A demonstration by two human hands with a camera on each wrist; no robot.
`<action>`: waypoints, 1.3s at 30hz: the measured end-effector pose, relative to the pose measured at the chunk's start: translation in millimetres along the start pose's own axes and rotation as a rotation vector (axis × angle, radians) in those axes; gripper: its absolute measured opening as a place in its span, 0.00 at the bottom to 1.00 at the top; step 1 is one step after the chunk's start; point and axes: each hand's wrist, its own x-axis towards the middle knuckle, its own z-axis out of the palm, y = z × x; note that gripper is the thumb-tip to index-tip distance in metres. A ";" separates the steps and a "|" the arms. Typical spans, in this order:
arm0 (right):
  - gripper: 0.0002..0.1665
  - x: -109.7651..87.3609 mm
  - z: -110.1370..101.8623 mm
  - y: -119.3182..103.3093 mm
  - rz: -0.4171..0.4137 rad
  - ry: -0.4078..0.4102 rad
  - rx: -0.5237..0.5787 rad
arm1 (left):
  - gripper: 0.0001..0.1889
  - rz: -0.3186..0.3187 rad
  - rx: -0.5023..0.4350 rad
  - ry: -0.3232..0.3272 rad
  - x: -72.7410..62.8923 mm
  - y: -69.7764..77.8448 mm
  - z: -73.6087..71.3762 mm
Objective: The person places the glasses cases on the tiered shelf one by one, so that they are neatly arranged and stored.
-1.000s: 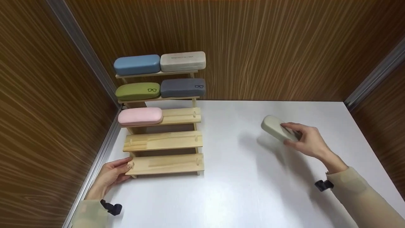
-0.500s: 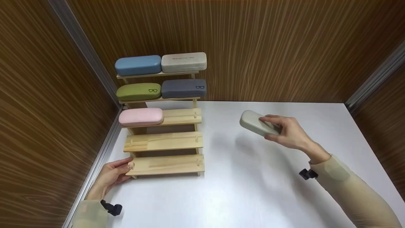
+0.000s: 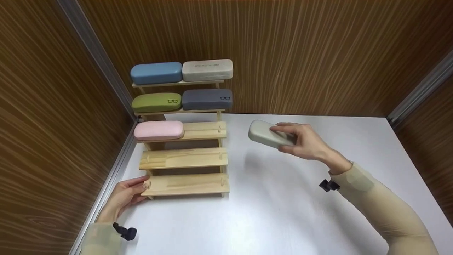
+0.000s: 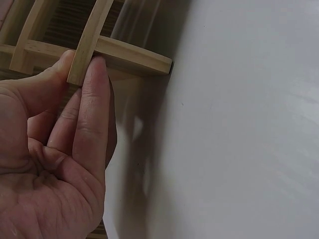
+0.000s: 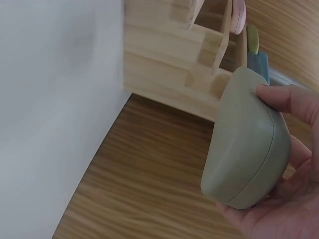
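My right hand (image 3: 308,141) holds a pale grey-green glasses case (image 3: 261,134) above the table, right of a tiered wooden rack (image 3: 198,161). In the right wrist view the thumb lies along one side of the case (image 5: 244,144) and the fingers wrap behind it. My left hand (image 3: 124,194) pinches the left end of the rack's lowest shelf; the left wrist view shows thumb and fingers on either side of the shelf board (image 4: 89,45). A pink glasses case (image 3: 158,130) sits on the left half of the middle shelf, with bare wood beside it.
On the top shelf are a blue case (image 3: 156,73) and an off-white case (image 3: 207,70). Below them lie a green case (image 3: 155,102) and a grey-blue case (image 3: 207,99). Wood-grain walls (image 3: 300,56) enclose the white table (image 3: 269,212) at the back and sides.
My right hand has carried the grey-green glasses case leftward and slightly away from me, closer to the rack. The left hand keeps its grip on the lowest shelf.
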 end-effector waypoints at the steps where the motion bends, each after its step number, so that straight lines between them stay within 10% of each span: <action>1: 0.35 2.7 1.3 -2.5 -0.012 -0.004 0.006 | 0.21 0.002 -0.007 0.003 0.4 -0.2 -0.1; 39: 0.36 132.9 68.9 -69.2 -0.338 -0.213 -0.014 | 0.26 0.005 0.030 0.001 -0.7 0.5 0.6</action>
